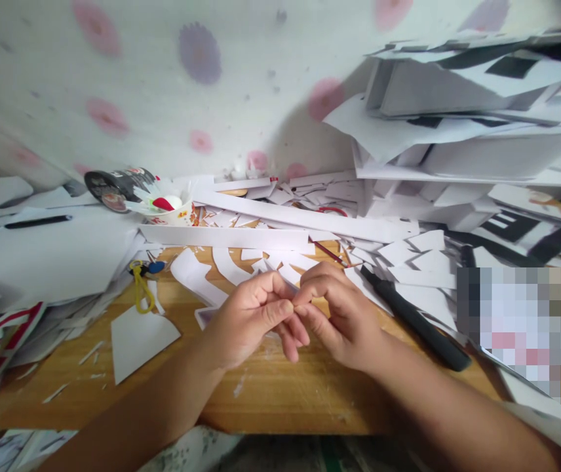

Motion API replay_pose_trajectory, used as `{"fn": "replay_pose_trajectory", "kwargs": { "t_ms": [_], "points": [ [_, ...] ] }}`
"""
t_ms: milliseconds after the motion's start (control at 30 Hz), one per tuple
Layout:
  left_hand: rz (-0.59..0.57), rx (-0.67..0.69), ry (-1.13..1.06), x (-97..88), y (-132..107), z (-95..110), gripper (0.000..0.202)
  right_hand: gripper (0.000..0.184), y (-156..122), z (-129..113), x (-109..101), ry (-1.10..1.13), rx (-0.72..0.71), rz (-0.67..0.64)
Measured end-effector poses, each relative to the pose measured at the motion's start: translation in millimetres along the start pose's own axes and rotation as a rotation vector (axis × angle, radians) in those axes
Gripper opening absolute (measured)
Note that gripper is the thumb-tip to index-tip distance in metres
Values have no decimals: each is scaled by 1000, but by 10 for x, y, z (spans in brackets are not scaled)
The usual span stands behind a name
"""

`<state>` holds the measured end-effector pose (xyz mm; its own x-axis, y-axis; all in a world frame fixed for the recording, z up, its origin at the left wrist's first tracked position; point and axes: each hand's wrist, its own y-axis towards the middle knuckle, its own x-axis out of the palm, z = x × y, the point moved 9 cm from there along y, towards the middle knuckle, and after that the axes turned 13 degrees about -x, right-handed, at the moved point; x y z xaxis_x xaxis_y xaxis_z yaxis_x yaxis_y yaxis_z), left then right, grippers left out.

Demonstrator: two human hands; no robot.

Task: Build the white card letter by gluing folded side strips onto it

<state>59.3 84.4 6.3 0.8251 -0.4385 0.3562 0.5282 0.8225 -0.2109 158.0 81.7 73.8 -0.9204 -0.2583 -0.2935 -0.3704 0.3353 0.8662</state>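
My left hand [253,314] and my right hand [342,314] meet over the wooden table [172,387], fingers curled and thumbs pinched together. Between the fingertips they hold a small piece of white paper [288,285], mostly hidden by the fingers. White cut paper shapes [196,275] lie on the wood just behind the hands. A flat white paper piece [137,341] lies to the left of my left forearm.
A black pen-like tool [415,321] lies to the right of my right hand. Yellow-handled scissors [141,288] sit at the left. A cup with a red-white object [167,206] stands at the back. Stacks of white paper [457,131] pile high at the right and left.
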Motion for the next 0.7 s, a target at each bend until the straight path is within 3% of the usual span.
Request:
{"fn": "replay_pose_trajectory", "kwargs": {
  "t_ms": [133, 400, 533, 700],
  "points": [
    [17, 18, -5, -26, 13, -20, 32, 9, -13, 53, 48, 49, 62, -40],
    [196, 42, 79, -88, -57, 64, 44, 9, 5, 15, 94, 99, 36, -81],
    [284, 72, 231, -105, -125, 155, 42, 8, 0, -20, 74, 33, -5, -68],
    [282, 98, 399, -97, -119, 156, 33, 10, 16, -61, -4, -155, -87, -36]
  ]
}}
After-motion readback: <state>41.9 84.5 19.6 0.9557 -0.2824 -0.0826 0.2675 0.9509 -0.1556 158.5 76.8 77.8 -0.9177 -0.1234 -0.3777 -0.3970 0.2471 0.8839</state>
